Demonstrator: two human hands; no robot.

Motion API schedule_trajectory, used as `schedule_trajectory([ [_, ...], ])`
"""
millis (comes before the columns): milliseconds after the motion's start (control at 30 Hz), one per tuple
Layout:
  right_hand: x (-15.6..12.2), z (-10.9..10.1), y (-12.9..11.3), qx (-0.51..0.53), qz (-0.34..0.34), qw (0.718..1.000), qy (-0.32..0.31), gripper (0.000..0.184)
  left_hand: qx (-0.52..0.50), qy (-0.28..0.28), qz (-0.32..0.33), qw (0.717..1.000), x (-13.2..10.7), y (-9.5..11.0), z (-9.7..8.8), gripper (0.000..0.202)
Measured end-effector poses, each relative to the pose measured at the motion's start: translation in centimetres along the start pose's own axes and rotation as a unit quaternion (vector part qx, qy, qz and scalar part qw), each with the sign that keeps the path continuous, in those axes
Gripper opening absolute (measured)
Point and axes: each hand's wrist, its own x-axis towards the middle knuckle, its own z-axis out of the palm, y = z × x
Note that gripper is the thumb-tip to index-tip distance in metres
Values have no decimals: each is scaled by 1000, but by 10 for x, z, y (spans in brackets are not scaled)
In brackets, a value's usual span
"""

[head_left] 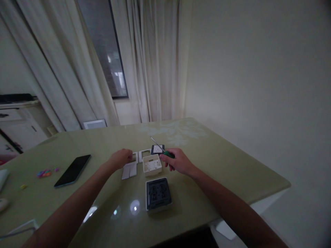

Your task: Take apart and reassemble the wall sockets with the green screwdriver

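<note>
My right hand (178,161) is closed round a green-handled screwdriver (168,154) whose thin metal shaft points up and to the left over a small dark switch module (157,149). My left hand (121,158) is curled with its fingers on a white frame piece (134,157), just above two white rocker covers (129,170). Between the hands sits a white open wall box (152,164). A second white frame (143,154) lies behind it. Nearer to me lies a dark square switch body (158,194).
The parts lie on a glossy green table (212,162). A black phone (72,170) lies at the left, with small coloured bits (44,173) beyond it. Curtains and a window stand behind; a plain wall is at the right.
</note>
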Motion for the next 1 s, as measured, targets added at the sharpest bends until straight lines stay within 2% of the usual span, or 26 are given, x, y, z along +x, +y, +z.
schedule_trajectory([
  [167,-1,1,0,-4,6,1000,-4,47,-3,13,1,1000,4,2,0,4],
  [300,-1,-4,-5,-6,10,999,-32,49,-19,44,6,999,0,7,-7,14],
  [400,-5,-14,-15,-45,10,997,-58,49,-46,76,34,995,-18,14,-16,14],
  [500,-21,-23,-25,-141,-29,988,-48,38,-103,95,84,987,-49,26,-19,18],
  [567,-37,-26,-27,-182,-73,979,-56,32,-216,95,132,963,-73,37,-14,20],
  [633,-54,-24,-22,-174,-92,977,-78,45,-344,83,169,920,-92,48,-3,24],
  [700,-68,-20,-13,-154,-84,981,-84,60,-431,69,179,882,-105,58,9,29],
  [867,-80,-9,3,-121,-62,987,-82,73,-538,57,174,823,-111,69,29,38],
  [933,-80,-5,5,-121,-56,987,-92,73,-555,44,179,811,-110,71,32,38],
  [1000,-79,-2,6,-125,-51,986,-98,72,-555,30,179,812,-110,73,34,37],
])
